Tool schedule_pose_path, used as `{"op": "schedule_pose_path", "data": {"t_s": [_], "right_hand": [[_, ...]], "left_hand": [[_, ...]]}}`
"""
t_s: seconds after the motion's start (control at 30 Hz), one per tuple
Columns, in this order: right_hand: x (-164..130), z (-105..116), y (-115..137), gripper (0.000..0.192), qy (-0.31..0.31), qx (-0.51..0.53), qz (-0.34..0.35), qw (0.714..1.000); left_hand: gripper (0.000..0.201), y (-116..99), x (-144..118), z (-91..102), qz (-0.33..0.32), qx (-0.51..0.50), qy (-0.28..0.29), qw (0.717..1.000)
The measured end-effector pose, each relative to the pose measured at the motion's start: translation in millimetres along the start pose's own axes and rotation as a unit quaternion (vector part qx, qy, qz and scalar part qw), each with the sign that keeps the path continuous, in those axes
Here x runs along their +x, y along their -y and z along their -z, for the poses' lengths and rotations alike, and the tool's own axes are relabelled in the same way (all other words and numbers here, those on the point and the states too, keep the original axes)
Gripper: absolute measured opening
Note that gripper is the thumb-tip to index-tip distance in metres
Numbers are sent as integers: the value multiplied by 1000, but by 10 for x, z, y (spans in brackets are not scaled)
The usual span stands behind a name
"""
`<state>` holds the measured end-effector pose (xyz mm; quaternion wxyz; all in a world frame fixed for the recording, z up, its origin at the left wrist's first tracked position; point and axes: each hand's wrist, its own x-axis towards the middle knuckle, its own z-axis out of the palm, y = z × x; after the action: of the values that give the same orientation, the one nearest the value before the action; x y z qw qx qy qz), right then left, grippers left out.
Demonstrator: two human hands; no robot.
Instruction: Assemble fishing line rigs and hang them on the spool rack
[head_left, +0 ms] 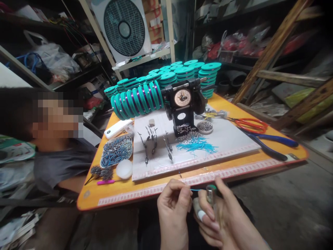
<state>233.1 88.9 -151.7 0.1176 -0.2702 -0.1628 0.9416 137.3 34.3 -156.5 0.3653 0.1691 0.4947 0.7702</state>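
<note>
With the teal tube pinched shut in the left fingers and the vial clasped by the right hand, the vial is best kept upright at the desk edge.

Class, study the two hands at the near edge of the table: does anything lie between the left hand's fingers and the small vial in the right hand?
Nothing visible does. The left hand pinches a thin teal strand that leads straight across the open gap to the vial held upright in the right hand. The table and its clutter lie beyond both hands.
</note>
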Motion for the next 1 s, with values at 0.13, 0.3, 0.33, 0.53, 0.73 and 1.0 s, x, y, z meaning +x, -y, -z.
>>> {"op": "schedule_pose_path", "data": {"t_s": [0.13,0.3,0.33,0.53,0.73,1.0], "right_hand": [[-67,43,73,56,-120,-160,190,961],[-9,48,138,47,-151,-320,278,893],[9,38,137,43,-152,-314,288,892],[-14,-11,100,53,-134,-249,165,945],[-37,-91,148,52,-108,-193,122,967],[-5,-76,133,58,-91,-244,77,962]], "left_hand": [[34,-69,-34,-91,1,-46,-29,999],[30,-72,-48,-93,0,-56,-5,998],[28,-56,-47,-75,-7,-54,11,998],[17,17,-41,34,-48,-27,47,997],[3,-70,4,49,-152,87,62,983],[6,-60,30,30,-213,154,43,964]]}}
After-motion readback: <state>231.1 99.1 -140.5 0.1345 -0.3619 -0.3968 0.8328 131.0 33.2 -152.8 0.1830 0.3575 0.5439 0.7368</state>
